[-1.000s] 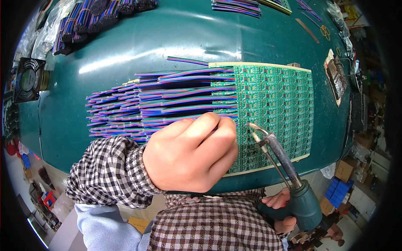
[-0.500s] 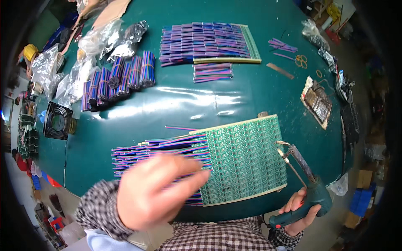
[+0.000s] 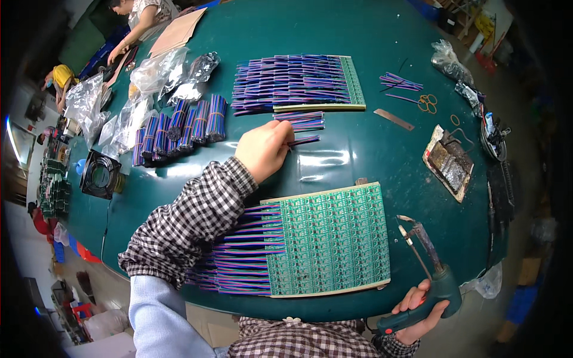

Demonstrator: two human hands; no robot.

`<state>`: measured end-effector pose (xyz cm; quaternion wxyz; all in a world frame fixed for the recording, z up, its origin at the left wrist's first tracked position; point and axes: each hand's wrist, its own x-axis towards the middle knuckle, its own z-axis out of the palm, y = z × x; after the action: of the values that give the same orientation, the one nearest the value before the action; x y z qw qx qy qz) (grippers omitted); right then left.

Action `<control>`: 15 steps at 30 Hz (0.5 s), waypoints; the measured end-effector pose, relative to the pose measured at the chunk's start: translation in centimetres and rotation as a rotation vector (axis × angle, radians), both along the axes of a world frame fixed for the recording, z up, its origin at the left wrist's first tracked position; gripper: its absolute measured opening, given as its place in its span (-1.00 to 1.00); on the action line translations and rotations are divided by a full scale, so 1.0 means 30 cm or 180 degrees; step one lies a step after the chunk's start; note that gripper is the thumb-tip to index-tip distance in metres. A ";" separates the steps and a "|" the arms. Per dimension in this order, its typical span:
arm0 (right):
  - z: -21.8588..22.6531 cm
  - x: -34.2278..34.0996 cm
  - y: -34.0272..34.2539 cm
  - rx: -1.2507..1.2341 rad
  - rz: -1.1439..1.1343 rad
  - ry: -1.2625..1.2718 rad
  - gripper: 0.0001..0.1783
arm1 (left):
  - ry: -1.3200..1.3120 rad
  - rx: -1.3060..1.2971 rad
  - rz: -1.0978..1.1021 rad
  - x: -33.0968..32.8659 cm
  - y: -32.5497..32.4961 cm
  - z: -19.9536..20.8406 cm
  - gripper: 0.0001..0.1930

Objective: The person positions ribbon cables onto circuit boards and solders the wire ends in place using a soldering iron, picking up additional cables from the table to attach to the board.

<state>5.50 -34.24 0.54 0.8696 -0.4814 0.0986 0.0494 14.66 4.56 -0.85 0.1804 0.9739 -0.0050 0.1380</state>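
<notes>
My left hand (image 3: pixel 265 148) reaches out past the near circuit board panel, its fingers pinched on the end of a short blue-and-pink ribbon wire (image 3: pixel 307 140). Just beyond lies a small pile of like wires (image 3: pixel 309 123). My right hand (image 3: pixel 418 311) is wrapped round the green handle of a soldering gun (image 3: pixel 444 295), whose tip points up and left beside the panel. The green circuit board panel (image 3: pixel 334 241) lies in front of me, with many wires (image 3: pixel 245 265) running out from its left edge, partly hidden under my left sleeve.
A second wired panel (image 3: pixel 356 83) lies farther off. Wire bundles (image 3: pixel 216 119), plastic bags (image 3: pixel 158 71) and a small fan (image 3: pixel 98 174) are at left. To the right are a metal strip (image 3: pixel 394 119), rubber bands (image 3: pixel 427 104) and a dirty soldering tray (image 3: pixel 449 164). Another person (image 3: pixel 146 21) works at far left.
My left hand has moved away from the near panel, forward to the small wire pile, and one wire now lies apart at its fingers. My right hand still holds the soldering gun.
</notes>
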 end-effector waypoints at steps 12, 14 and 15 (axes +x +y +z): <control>-0.015 -0.032 0.005 -0.0153 0.0134 -0.0064 -0.34 | 0.0270 0.0285 0.0054 -0.096 0.003 0.015 -0.90; -0.010 -0.029 0.014 -0.0217 0.0142 -0.0056 -0.34 | 0.0509 0.0288 0.0158 -0.113 -0.002 0.025 -0.89; -0.007 -0.026 0.019 -0.0259 0.0158 -0.0049 -0.33 | 0.0510 0.0263 0.0168 -0.114 -0.005 0.030 -0.89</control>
<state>4.71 -33.65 0.34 0.8485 -0.5190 0.0820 0.0631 11.23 4.42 0.05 0.1362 0.9882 0.0295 0.0640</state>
